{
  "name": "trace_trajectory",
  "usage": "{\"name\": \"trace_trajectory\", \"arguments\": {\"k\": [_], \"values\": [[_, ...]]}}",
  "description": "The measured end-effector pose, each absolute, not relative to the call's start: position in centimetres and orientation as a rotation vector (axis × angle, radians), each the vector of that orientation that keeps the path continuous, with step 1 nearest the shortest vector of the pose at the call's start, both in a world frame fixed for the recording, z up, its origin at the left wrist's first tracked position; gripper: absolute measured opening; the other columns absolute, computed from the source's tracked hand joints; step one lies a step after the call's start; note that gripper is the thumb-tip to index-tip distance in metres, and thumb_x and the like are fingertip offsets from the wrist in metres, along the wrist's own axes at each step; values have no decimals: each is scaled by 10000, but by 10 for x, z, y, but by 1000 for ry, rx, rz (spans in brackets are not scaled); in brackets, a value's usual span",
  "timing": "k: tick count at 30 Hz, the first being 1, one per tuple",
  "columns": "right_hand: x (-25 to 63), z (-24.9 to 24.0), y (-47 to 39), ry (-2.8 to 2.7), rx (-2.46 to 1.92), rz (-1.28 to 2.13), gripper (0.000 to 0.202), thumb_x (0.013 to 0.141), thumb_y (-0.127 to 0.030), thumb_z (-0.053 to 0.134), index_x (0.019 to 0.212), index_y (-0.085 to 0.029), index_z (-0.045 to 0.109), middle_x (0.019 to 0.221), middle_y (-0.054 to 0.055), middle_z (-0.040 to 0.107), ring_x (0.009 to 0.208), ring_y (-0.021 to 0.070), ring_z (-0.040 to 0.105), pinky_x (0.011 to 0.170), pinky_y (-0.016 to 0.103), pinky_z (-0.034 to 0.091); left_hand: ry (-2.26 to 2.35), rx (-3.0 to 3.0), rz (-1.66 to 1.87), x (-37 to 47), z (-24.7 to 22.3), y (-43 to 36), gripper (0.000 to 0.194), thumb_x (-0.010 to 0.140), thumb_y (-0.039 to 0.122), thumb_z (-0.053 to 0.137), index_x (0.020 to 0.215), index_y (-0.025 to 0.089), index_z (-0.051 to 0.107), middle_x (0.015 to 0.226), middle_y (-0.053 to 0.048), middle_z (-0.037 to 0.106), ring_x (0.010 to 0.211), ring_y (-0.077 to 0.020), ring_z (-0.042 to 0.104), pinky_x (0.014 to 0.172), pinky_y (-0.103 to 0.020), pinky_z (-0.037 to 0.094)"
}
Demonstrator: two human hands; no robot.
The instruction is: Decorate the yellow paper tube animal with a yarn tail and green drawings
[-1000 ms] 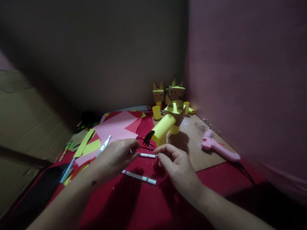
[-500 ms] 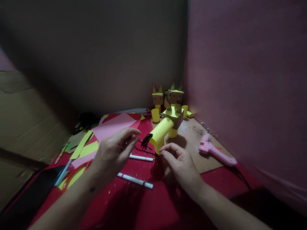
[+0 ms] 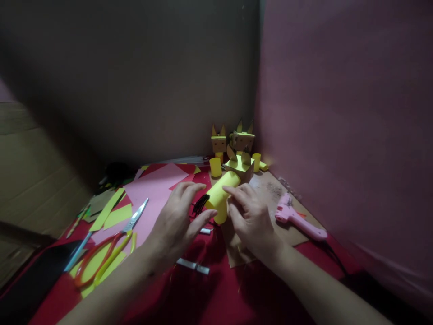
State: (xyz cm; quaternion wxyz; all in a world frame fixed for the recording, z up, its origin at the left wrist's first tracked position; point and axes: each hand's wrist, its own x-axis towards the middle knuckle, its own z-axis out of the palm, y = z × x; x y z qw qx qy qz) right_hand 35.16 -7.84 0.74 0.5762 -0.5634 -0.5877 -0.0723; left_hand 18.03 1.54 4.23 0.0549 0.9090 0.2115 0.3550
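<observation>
A yellow paper animal [image 3: 220, 195] lies angled between my hands. It has a tube body, a boxy cardboard head [image 3: 241, 166] with pointed ears, and a black yarn tail [image 3: 200, 204]. My left hand [image 3: 181, 214] is open around the tail end, thumb and fingers apart, with nothing visibly held. My right hand [image 3: 252, 216] has its forefinger on the side of the tube and its thumb lower down, closed against the body. The far legs are hidden behind the hand and body.
Scissors [image 3: 126, 234] lie on coloured paper [image 3: 154, 185] at left. White sticks [image 3: 193, 266] rest on the red tabletop. A pink glue gun [image 3: 301, 219] sits right of the cardboard sheet [image 3: 264, 194]. Behind stand box-headed figures [image 3: 218, 143] and a yellow paper tube [image 3: 215, 167].
My left hand has opened and moved right, around the tail. The right hand has risen from the leg to the tube body. The view has shifted, and the scissors show fully.
</observation>
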Motion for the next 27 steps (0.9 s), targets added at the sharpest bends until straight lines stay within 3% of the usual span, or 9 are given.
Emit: {"name": "trace_trajectory", "arguments": {"k": [3,9,16,20,24,25,27], "values": [[350,3,-79,-1479,-1346,-293,387,963,-96,482,1254,-135,734,887,85,645,790,201,667,716,331,597,659,2709,1009,184,37,17,307,957,375,688,1182,189,593,1117,-117,685,992,-281,705,825,-420,598],[348,-1,-81,-1513,-1303,-351,378,961,-94,498,1249,-157,735,932,97,668,835,213,686,737,355,627,653,2680,1003,189,35,14,198,981,334,613,1134,210,598,1013,-78,701,903,-249,697,763,-380,582],[349,-2,-82,-1502,-1241,-360,365,954,-62,499,1209,-163,740,938,102,694,861,218,702,772,371,641,660,2697,1025,189,35,12,208,969,276,621,1148,171,608,958,-76,699,844,-240,693,721,-362,575],[349,-1,-84,-1462,-1187,-307,310,917,-38,516,1062,-183,747,925,88,691,861,210,709,770,356,633,673,2665,1031,190,34,11,271,959,285,625,1192,148,600,1008,-101,705,883,-251,703,761,-395,591],[362,6,-80,-1169,-1244,-176,180,886,-113,552,930,-228,683,945,67,648,869,212,668,767,371,590,791,2564,964,194,33,10,439,910,344,680,1279,141,557,1103,-135,701,956,-283,709,812,-451,600],[370,8,-77,-1025,-1259,-109,129,863,-150,584,932,-230,659,946,62,633,880,218,645,757,371,574,833,2529,940,195,33,9,487,895,354,693,1304,139,541,1125,-143,697,974,-292,708,823,-464,599],[387,10,-68,-773,-1261,29,222,799,-202,658,1017,-221,621,978,56,622,897,217,622,802,389,562,890,2472,900,197,31,9,561,874,360,707,1351,139,510,1162,-154,688,1006,-303,703,847,-486,595]]}}
